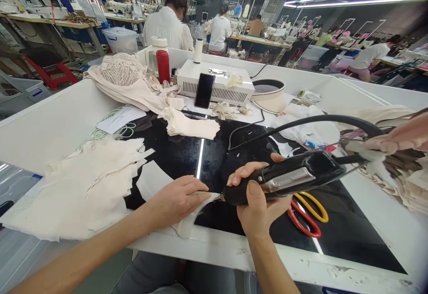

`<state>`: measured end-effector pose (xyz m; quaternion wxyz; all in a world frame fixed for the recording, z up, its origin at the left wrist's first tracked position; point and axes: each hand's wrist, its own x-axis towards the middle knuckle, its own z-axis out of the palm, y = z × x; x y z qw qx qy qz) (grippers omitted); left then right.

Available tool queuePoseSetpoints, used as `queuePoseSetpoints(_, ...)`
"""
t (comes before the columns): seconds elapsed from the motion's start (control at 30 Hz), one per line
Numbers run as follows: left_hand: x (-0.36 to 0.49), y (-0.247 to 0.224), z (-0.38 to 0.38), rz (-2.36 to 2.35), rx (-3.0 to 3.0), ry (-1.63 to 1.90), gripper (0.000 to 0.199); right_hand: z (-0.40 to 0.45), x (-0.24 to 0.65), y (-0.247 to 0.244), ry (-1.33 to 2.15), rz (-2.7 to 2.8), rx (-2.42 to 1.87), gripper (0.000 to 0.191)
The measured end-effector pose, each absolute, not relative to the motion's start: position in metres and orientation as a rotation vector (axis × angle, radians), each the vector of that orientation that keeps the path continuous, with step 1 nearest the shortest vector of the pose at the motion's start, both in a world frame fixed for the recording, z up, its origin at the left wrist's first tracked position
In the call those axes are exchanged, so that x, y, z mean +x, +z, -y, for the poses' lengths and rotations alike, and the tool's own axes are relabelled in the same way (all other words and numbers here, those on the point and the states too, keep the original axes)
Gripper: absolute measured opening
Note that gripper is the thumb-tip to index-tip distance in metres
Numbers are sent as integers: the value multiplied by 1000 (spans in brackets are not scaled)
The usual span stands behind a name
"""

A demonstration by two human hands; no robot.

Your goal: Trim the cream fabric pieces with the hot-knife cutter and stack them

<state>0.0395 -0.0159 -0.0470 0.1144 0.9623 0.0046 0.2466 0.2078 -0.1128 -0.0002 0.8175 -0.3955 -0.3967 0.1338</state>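
Observation:
My right hand (259, 204) is wrapped round a black corded handheld tool (294, 175) with a silver lever along its side. Its small metal tip meets the edge of a pale fabric piece (185, 227). My left hand (177, 200) grips this piece near the tip, fingers close together against it. Behind my left wrist lies a white, smooth-edged piece (154, 180). Scissors (304, 216) with red and yellow handles rest on the black mat (347, 227), just right of my right hand. Another person's hand (397, 138) reaches in from the right edge, by the tool's cord.
Stacked cream fabric (76, 191) covers the left side. A folded cream bundle (190, 126), a phone (204, 90), a vented white box (217, 77) and a red bottle (163, 66) stand or lie farther back. The black cord (314, 119) arches over the right side. White walls (26, 138) surround the table.

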Motion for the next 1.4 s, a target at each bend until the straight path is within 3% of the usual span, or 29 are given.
queuePoseSetpoints(1.13, 50, -56, 22, 82, 3094, 748, 16, 112, 207, -1, 254, 823, -881, 49)
queuePoseSetpoints(1.4, 47, -55, 21, 76, 3066, 721, 23, 113, 209, 2, 253, 809, -869, 46)
